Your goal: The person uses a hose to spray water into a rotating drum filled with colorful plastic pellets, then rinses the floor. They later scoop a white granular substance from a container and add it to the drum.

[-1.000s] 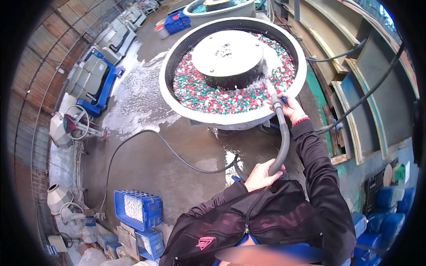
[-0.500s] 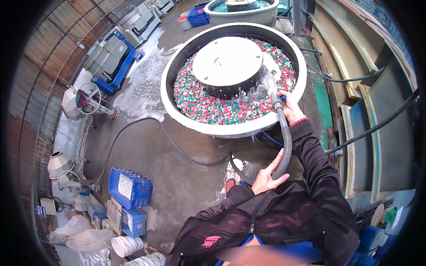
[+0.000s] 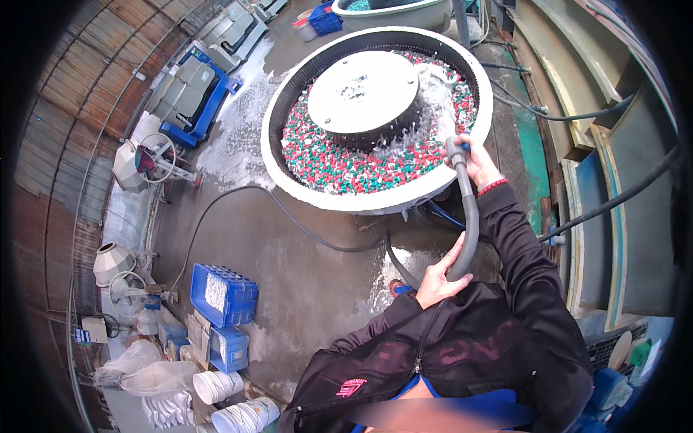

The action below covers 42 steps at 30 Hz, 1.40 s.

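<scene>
Gripping the nozzle (image 3: 456, 151) of the hose (image 3: 471, 224) at the near-right rim of the tub (image 3: 328, 200), the right hand (image 3: 478, 162) seems placed to direct water (image 3: 442, 119) inside; apart, nearer the wearer than the tub, the left hand (image 3: 437, 283) holds the hose's bend, probably bearing weight.

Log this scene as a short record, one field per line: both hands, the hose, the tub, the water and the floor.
Right hand: gripping the grey end fitting
Left hand: thumb and fingers either side of the hose where it bends
Hose: dark grey, curving between the hands
Tub: round, pale rim, dark ribbed inner wall
Contents: small red, green and white pieces around a white round cover
Water: spraying into the tub
Floor: wet; blue crates and white buckets at lower left
</scene>
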### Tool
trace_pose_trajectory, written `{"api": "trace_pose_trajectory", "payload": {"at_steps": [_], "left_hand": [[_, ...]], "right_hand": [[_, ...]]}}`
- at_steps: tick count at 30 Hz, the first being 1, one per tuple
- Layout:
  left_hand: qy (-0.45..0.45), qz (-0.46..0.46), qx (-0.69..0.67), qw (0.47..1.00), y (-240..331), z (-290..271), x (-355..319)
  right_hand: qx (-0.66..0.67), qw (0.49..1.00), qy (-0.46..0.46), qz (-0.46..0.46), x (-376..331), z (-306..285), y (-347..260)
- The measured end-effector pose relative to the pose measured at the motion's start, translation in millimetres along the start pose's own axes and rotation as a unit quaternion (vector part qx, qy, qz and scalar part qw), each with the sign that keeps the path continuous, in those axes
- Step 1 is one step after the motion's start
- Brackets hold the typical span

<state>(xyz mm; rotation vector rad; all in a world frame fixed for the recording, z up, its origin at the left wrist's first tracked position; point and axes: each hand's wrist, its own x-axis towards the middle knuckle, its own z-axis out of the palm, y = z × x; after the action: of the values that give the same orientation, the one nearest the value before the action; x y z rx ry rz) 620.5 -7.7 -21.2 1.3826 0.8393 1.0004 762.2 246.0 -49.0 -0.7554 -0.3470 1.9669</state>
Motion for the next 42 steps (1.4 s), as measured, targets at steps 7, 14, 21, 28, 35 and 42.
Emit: {"api": "trace_pose_trajectory", "payload": {"at_steps": [7, 14, 21, 28, 35, 42], "left_hand": [[0.017, -0.045, -0.009, 0.999, -1.3, 6.4, -4.1], [0.057, 0.014, 0.023, 0.998, -5.5, 10.5, -3.0], [0.055, -0.027, 0.014, 0.998, -8.7, 13.1, -9.7], [0.066, -0.027, -0.012, 0.997, -5.3, 18.4, -9.0], [0.076, -0.038, -0.030, 0.996, 1.1, 20.0, -7.5], [0.094, -0.009, -0.008, 0.995, 1.0, 19.3, -7.6]], "right_hand": [[0.007, 1.000, 0.012, 0.002, 6.9, 4.3, 7.0], [-0.022, 0.998, 0.049, 0.045, 8.5, -6.9, 16.2], [-0.009, 0.998, 0.023, 0.064, 12.0, -26.4, 28.0], [-0.049, 0.994, 0.031, 0.090, 11.7, -34.1, 26.2], [-0.073, 0.993, 0.033, 0.087, 8.8, -27.0, 30.4], [-0.117, 0.991, 0.008, 0.057, 14.8, -12.1, 14.2]]}}
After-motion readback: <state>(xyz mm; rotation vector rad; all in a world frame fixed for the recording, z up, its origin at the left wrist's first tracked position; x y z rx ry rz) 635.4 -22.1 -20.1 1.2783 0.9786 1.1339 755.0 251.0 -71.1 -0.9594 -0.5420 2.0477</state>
